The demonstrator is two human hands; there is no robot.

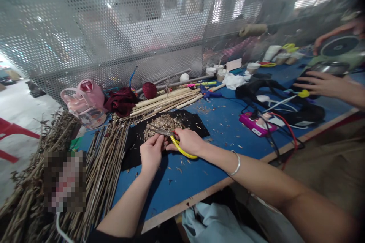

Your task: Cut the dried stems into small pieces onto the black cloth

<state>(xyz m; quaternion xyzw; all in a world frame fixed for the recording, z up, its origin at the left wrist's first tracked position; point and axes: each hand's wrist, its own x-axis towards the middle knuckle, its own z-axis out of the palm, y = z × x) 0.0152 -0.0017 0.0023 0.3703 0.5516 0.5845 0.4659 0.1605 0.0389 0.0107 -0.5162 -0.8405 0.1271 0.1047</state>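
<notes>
In the head view my right hand is closed around the yellow-handled scissors, whose metal blades point left over a pile of dry plant clippings. Close beside the blades, my left hand has its thumb and fingers pinched together; whatever they hold is too small to make out. The clippings lie on a black cloth spread over the blue table. Loose bits are scattered on the tabletop around my hands.
Bundled dry stalks lie at the left. Behind the cloth are pale sticks, a blue glue gun and a pink bottle. A purple power strip with cords sits right, near a co-worker's hands. Metal mesh stands behind.
</notes>
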